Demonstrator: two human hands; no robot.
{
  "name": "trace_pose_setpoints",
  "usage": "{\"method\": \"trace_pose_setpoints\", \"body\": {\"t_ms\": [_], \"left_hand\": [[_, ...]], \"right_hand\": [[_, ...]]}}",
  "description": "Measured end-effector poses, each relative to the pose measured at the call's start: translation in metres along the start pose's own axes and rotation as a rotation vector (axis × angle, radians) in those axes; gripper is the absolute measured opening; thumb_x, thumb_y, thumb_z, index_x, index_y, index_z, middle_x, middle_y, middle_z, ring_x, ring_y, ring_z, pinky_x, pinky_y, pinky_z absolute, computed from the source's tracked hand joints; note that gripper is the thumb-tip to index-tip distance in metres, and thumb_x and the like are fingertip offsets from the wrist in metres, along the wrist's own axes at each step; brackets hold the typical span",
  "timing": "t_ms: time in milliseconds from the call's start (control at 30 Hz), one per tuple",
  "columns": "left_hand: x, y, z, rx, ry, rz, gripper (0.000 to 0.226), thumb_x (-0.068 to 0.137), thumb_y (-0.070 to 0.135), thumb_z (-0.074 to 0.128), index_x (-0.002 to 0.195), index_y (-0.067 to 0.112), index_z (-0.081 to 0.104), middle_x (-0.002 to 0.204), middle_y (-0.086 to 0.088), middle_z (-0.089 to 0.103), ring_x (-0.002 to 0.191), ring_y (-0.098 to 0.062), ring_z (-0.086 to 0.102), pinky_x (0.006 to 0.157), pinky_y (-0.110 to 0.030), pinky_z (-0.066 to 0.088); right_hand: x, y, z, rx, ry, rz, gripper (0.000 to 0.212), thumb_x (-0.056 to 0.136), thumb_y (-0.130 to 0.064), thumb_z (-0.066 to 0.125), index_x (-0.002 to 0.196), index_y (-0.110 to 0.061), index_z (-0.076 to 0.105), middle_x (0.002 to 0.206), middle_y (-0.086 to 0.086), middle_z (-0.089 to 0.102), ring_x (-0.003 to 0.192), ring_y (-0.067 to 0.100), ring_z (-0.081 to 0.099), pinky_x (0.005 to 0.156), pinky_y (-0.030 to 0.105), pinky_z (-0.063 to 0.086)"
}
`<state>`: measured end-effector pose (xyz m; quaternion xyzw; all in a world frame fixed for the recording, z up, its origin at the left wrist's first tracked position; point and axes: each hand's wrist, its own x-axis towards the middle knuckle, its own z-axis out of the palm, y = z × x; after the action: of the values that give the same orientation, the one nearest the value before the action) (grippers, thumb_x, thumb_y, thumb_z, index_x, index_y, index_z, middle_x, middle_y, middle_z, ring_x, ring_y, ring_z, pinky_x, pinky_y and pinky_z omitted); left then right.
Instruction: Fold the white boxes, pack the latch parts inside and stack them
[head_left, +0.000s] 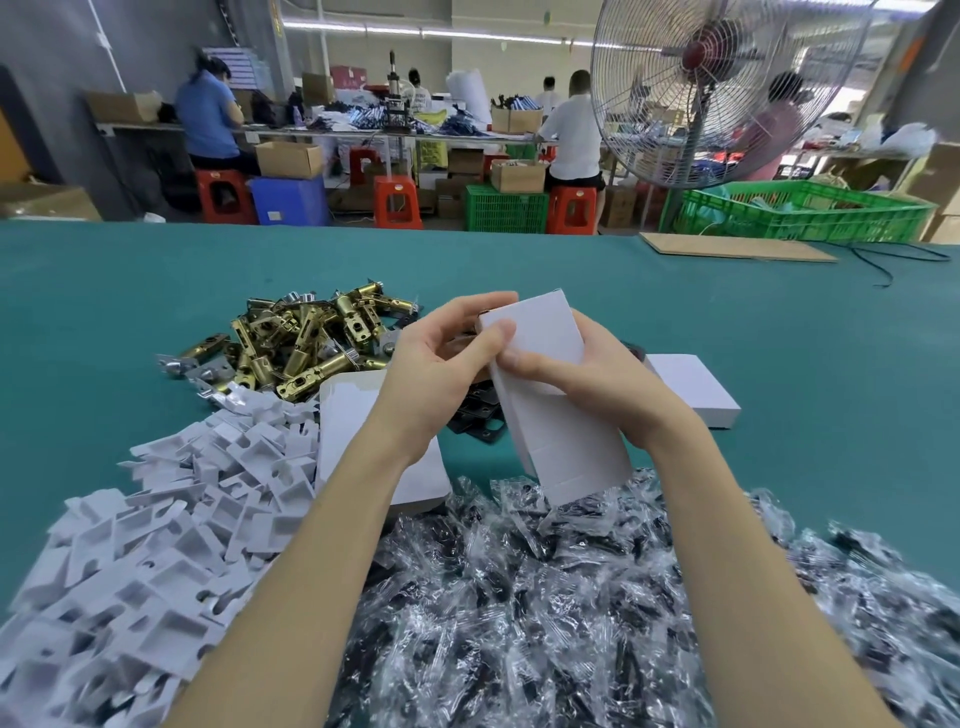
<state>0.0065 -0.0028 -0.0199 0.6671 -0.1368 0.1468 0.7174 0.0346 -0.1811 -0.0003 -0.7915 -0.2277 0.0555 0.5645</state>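
Observation:
I hold a white box (550, 384) up above the green table (779, 338), tilted with its far end raised. My left hand (441, 364) grips its upper left corner, thumb on the front face and fingers curled over the top edge. My right hand (587, 374) grips the right side, thumb pressed across the front. A pile of brass latch parts (306, 338) lies to the left. Flat white box blanks (363, 431) lie under my left forearm. One closed white box (696, 389) lies to the right. Black plates (478, 415) show beneath the held box.
White cardboard inserts (156, 545) are heaped at the near left. Clear bags with dark screws (571, 597) cover the near middle and right. A cardboard sheet (737, 247) and a black cable (904, 260) lie at the far right edge. Beyond stand a fan (722, 88), crates, stools and seated workers.

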Motion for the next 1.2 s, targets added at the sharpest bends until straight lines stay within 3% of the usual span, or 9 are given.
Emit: {"method": "trace_pose_setpoints", "body": {"t_ms": [300, 367, 467, 633, 733, 833, 933, 1033, 1200], "left_hand": [[0.005, -0.008, -0.005, -0.01, 0.158, -0.174, 0.016, 0.099, 0.022, 0.067, 0.111, 0.019, 0.078, 0.106, -0.001, 0.078, 0.103, -0.018, 0.073, 0.076, -0.023, 0.059], [0.006, -0.013, -0.008, 0.045, 0.228, -0.256, 0.015, 0.099, 0.03, 0.066, 0.106, 0.021, 0.076, 0.104, 0.0, 0.078, 0.102, -0.021, 0.073, 0.07, -0.021, 0.059], [0.009, -0.018, -0.011, 0.21, 0.291, -0.312, 0.023, 0.101, 0.041, 0.06, 0.103, 0.02, 0.069, 0.109, -0.004, 0.072, 0.099, -0.022, 0.072, 0.077, -0.034, 0.063], [0.007, -0.016, -0.012, 0.423, 0.298, -0.277, 0.044, 0.103, 0.033, 0.043, 0.105, -0.008, 0.059, 0.101, -0.031, 0.067, 0.089, -0.043, 0.07, 0.084, -0.061, 0.057], [0.004, -0.013, -0.003, 0.543, 0.223, -0.285, 0.053, 0.106, 0.039, 0.033, 0.102, -0.004, 0.066, 0.096, -0.026, 0.069, 0.085, -0.038, 0.071, 0.079, -0.055, 0.06], [0.003, -0.015, 0.002, 0.467, 0.146, -0.302, 0.046, 0.109, 0.035, 0.03, 0.109, 0.005, 0.064, 0.108, -0.019, 0.068, 0.103, -0.036, 0.065, 0.093, -0.056, 0.055], [0.005, -0.014, -0.001, 0.298, 0.158, -0.225, 0.024, 0.109, 0.021, 0.038, 0.111, 0.016, 0.061, 0.114, -0.007, 0.069, 0.11, -0.03, 0.066, 0.095, -0.048, 0.054], [0.004, -0.014, -0.012, 0.237, 0.037, -0.149, 0.019, 0.106, 0.026, 0.052, 0.121, 0.02, 0.062, 0.118, 0.002, 0.07, 0.108, -0.011, 0.066, 0.082, -0.019, 0.055], [-0.003, -0.025, -0.024, 0.659, -0.196, -0.091, 0.048, 0.092, 0.027, 0.075, 0.134, 0.029, 0.052, 0.115, 0.012, 0.069, 0.102, -0.004, 0.067, 0.086, -0.021, 0.054]], "right_hand": [[0.002, -0.007, -0.006, 0.224, -0.071, 0.152, 0.046, 0.103, -0.052, 0.051, 0.144, -0.03, 0.054, 0.14, -0.002, 0.063, 0.113, 0.013, 0.065, 0.091, 0.026, 0.056], [0.002, -0.005, -0.008, 0.361, -0.098, 0.198, 0.041, 0.104, -0.044, 0.051, 0.142, -0.031, 0.058, 0.126, -0.004, 0.07, 0.098, 0.011, 0.068, 0.074, 0.024, 0.057], [-0.004, 0.004, -0.009, 0.512, -0.297, 0.188, 0.034, 0.1, -0.038, 0.055, 0.13, -0.03, 0.069, 0.118, 0.004, 0.076, 0.101, 0.032, 0.075, 0.078, 0.035, 0.061], [-0.002, 0.016, -0.017, 0.336, -0.394, 0.089, 0.046, 0.1, -0.012, 0.045, 0.143, -0.028, 0.049, 0.123, 0.016, 0.072, 0.108, 0.038, 0.072, 0.08, 0.033, 0.061], [0.0, 0.019, -0.011, 0.049, -0.192, 0.007, 0.033, 0.091, -0.026, 0.077, 0.119, -0.038, 0.062, 0.09, 0.007, 0.079, 0.083, 0.026, 0.077, 0.068, 0.029, 0.06], [0.005, 0.022, -0.008, 0.0, -0.054, 0.031, 0.03, 0.087, -0.038, 0.081, 0.114, -0.033, 0.069, 0.066, 0.009, 0.072, 0.068, 0.024, 0.073, 0.059, 0.027, 0.057], [0.005, 0.032, -0.011, -0.174, -0.059, 0.108, 0.033, 0.089, -0.043, 0.077, 0.118, -0.032, 0.067, 0.065, 0.004, 0.073, 0.065, 0.02, 0.075, 0.058, 0.025, 0.055], [0.005, 0.044, -0.009, -0.25, -0.113, 0.204, 0.03, 0.091, -0.045, 0.074, 0.117, -0.032, 0.066, 0.072, 0.004, 0.076, 0.063, 0.019, 0.074, 0.055, 0.023, 0.055], [0.008, 0.053, 0.0, -0.367, -0.148, 0.261, 0.036, 0.086, -0.057, 0.072, 0.114, -0.036, 0.066, 0.073, -0.006, 0.077, 0.054, 0.006, 0.064, 0.049, 0.015, 0.046]]}}
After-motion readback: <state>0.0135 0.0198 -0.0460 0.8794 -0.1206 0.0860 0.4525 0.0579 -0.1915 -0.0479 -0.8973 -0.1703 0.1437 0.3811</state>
